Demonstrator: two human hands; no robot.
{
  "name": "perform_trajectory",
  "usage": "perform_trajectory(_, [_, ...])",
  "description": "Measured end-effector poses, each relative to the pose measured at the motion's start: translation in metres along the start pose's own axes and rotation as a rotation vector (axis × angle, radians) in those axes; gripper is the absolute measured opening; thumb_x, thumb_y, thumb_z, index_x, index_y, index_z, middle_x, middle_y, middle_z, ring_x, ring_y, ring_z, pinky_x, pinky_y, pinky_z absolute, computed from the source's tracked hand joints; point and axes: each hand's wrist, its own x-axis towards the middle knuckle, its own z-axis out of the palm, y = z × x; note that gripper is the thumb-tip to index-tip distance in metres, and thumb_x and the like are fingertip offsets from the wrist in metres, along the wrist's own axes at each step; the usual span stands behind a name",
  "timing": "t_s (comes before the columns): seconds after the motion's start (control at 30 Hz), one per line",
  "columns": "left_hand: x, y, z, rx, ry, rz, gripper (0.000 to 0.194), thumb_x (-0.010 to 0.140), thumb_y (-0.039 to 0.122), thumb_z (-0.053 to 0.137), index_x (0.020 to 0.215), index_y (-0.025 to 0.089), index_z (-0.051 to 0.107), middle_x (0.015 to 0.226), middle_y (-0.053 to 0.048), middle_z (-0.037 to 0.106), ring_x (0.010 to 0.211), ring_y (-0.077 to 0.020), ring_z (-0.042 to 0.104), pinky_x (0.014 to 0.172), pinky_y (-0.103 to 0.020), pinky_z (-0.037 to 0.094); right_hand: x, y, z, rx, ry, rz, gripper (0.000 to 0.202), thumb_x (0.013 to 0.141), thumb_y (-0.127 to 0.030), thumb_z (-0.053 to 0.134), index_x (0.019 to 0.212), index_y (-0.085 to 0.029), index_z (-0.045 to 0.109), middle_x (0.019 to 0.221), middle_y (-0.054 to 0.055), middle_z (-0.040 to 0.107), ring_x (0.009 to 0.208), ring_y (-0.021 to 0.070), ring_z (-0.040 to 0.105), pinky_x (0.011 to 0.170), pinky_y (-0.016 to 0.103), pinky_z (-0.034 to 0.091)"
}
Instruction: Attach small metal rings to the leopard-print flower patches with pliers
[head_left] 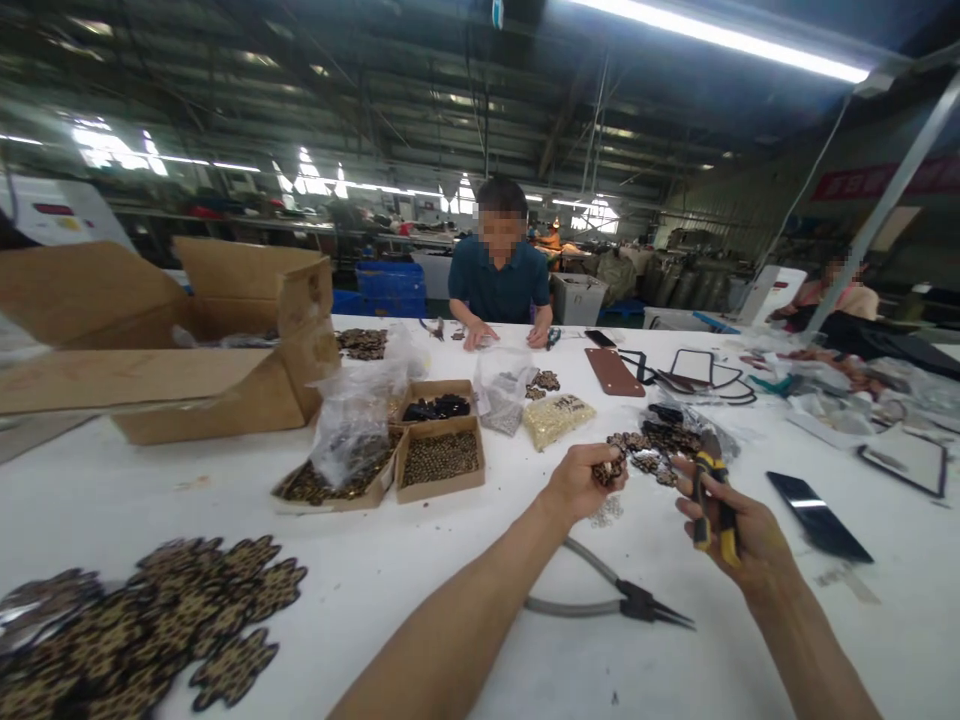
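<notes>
My left hand [581, 484] is closed on a small leopard-patterned patch [607, 470]. To its right, my right hand [739, 530] holds pliers [716, 500] with yellow and black handles, jaws pointing up and away. Beyond both hands lies a pile of dark patterned pieces [667, 440], partly on clear plastic. Small clear rings [606, 512] lie on the white table just beside my left hand. Long-nosed pliers [637, 602] with grey handles rest on the table between my forearms.
Small boxes of beads [442, 458] and a bag of yellowish pieces [556, 420] stand ahead. A large carton [225, 390] is at left, patterned flower patches [165, 620] at front left. A dark phone [819, 515] lies right. A person [501, 275] works opposite.
</notes>
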Motion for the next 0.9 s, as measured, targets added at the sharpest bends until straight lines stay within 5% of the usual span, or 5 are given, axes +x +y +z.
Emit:
perform_trajectory(0.33, [-0.013,0.021,0.019,0.056,-0.042,0.025,0.016,0.066,0.019,0.074,0.069,0.010,0.061,0.065,-0.006,0.061,0.056,-0.0110,0.053,0.054,-0.024,0.037,-0.002,0.020,0.026,-0.386,0.014,-0.088,0.061,0.077,-0.044,0.081,0.127,-0.019,0.057,0.091,0.009,0.072,0.074,0.0232,0.070,0.040,0.018,0.033])
perform_trajectory(0.43, [-0.012,0.025,0.021,0.071,-0.047,0.066,0.016,0.066,0.020,0.074,0.068,0.010,0.061,0.066,-0.007,0.061,0.057,-0.0115,0.055,0.054,-0.023,0.038,-0.005,0.021,0.031,-0.501,0.014,-0.154,0.064,0.077,-0.049,0.079,0.127,-0.018,0.056,0.095,0.011,0.072,0.078,0.0263,0.071,0.042,0.021,0.041])
perform_trajectory(0.63, [-0.016,0.034,0.028,0.168,-0.032,0.169,0.020,0.063,0.024,0.077,0.066,0.009,0.063,0.058,-0.005,0.060,0.049,-0.0122,0.053,0.049,-0.026,0.036,0.001,0.028,0.024,-0.756,0.053,-0.286,0.053,0.080,-0.058,0.072,0.110,-0.015,0.063,0.110,0.017,0.069,0.094,0.0332,0.069,0.055,0.038,0.060])
perform_trajectory(0.77, [-0.017,0.033,0.035,0.304,0.040,0.248,0.027,0.061,0.030,0.079,0.072,0.009,0.066,0.057,-0.004,0.060,0.048,-0.0112,0.051,0.047,-0.025,0.035,0.008,0.034,0.015,-0.985,0.125,-0.486,0.059,0.085,-0.059,0.063,0.127,-0.018,0.057,0.114,0.015,0.070,0.091,0.0293,0.069,0.069,0.042,0.063])
perform_trajectory(0.9, [-0.017,0.034,0.037,0.474,0.102,0.343,0.027,0.065,0.034,0.078,0.074,0.011,0.066,0.057,0.000,0.058,0.047,-0.0085,0.045,0.049,-0.023,0.032,0.011,0.032,0.012,-1.293,0.138,-0.761,0.054,0.095,-0.047,0.050,0.141,-0.018,0.049,0.123,0.017,0.065,0.110,0.0323,0.065,0.093,0.050,0.055])
